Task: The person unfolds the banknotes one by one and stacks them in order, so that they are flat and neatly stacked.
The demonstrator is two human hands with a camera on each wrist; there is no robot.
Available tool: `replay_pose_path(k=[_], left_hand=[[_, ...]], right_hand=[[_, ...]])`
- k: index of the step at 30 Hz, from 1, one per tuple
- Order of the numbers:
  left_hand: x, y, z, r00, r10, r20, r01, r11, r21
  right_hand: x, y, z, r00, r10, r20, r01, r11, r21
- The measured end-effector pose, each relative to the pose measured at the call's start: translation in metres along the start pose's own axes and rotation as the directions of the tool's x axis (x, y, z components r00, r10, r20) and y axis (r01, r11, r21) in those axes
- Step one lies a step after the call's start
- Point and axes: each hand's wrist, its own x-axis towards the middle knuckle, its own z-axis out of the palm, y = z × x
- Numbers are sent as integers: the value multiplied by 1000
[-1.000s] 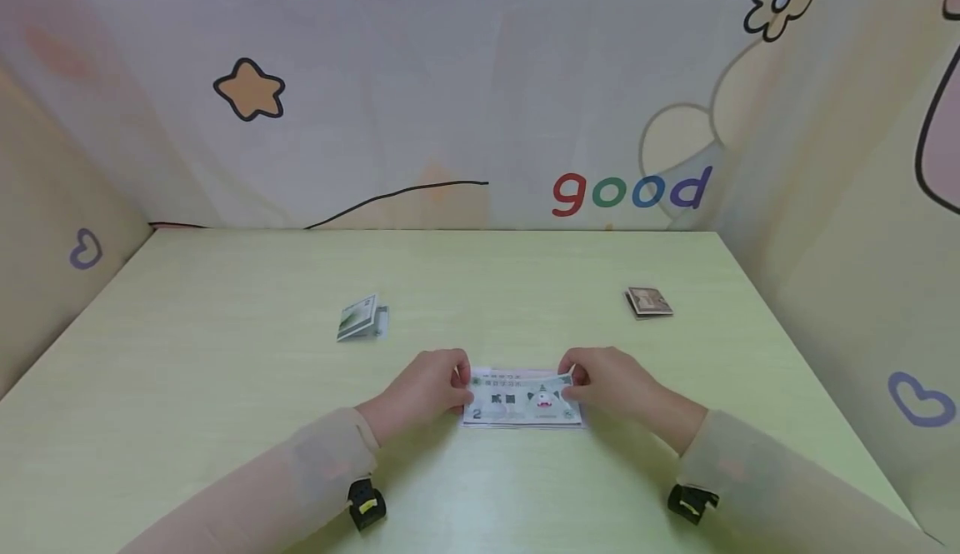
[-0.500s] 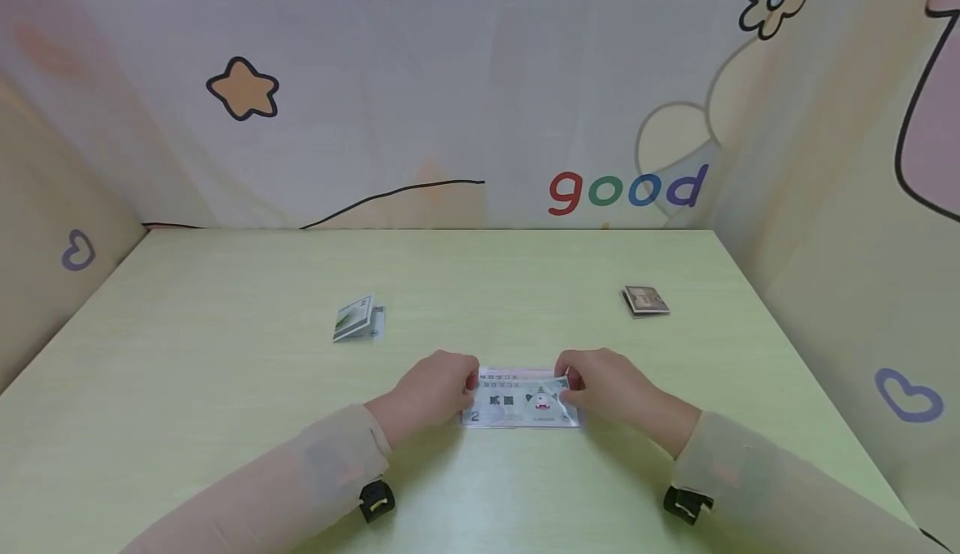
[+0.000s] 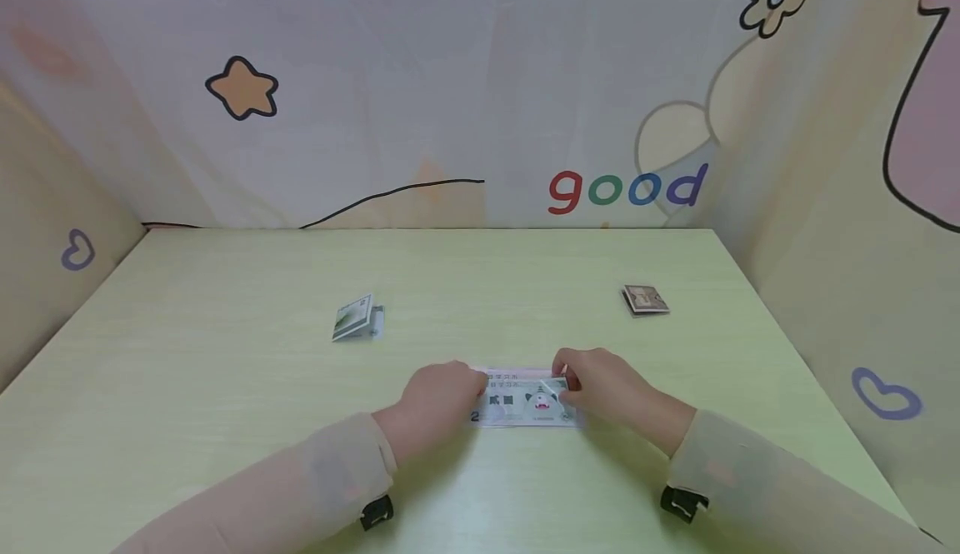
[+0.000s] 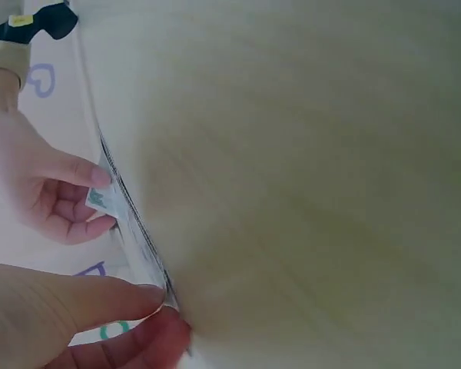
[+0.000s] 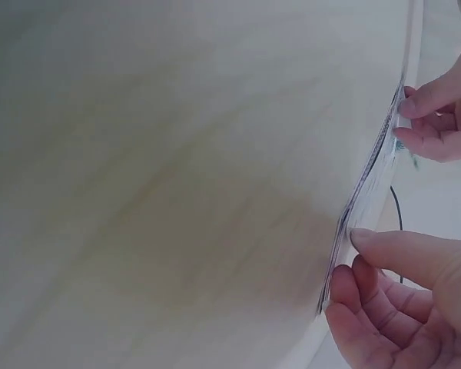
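A small stack of play banknotes lies flat near the front of the table in the head view. A pale green note marked 2, with a cartoon face, is on top, and a pinkish edge shows behind it. My left hand holds the stack's left end, its thumb and fingers pinching the edge in the left wrist view. At the opposite end my right hand pinches the notes, thumb on the near side. In the right wrist view the stack appears edge-on as a thin layered strip.
A folded green note stands half-open at the back left of the pale table. Further right sits a folded brown note. Printed cloth walls enclose the table's back and sides.
My left hand has shifted slightly right and nearer, covering more of the notes' left end. The right hand has stayed almost still. The top note slid slightly toward me, exposing the pinkish edge.
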Motion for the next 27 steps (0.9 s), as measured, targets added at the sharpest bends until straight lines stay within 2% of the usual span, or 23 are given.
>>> replay_pose_path(k=[2, 4, 6, 10, 14, 17, 19, 22, 25, 27], left_hand=[[-3, 2, 1, 1000, 28, -11, -26, 992, 120], [-7, 3, 1, 997, 71, -18, -65, 971, 230], [-11, 3, 2, 993, 114, -10, -105, 948, 300], [-17, 1, 3, 977, 211, 39, -210, 906, 367], [-19, -4, 2, 945, 314, 94, -325, 858, 399], [-20, -8, 1, 937, 322, 134, -349, 876, 334], [-21, -9, 1, 940, 309, 147, -338, 905, 258], [-22, -11, 1, 943, 294, 157, -320, 930, 180], [-23, -13, 1, 946, 279, 168, -304, 941, 147], [-23, -15, 0, 945, 271, 183, -296, 947, 126]], right_hand=[[0, 0, 0, 1000, 7, 7, -8, 1000, 7], [0, -1, 0, 1000, 19, 16, -19, 1000, 16], [0, -1, 0, 999, 22, 24, -22, 1000, 19], [-1, -1, 2, 1000, -8, 22, 8, 1000, -2], [-2, -2, 4, 999, -42, -18, 40, 995, -90], [-5, -4, 4, 996, -77, -48, 68, 984, -165], [-9, -5, 4, 992, -115, -50, 102, 973, -205], [-16, -3, 5, 974, -224, -26, 210, 943, -257], [-26, -1, 5, 950, -307, 54, 310, 911, -271], [-33, -1, 6, 938, -322, 128, 345, 905, -249]])
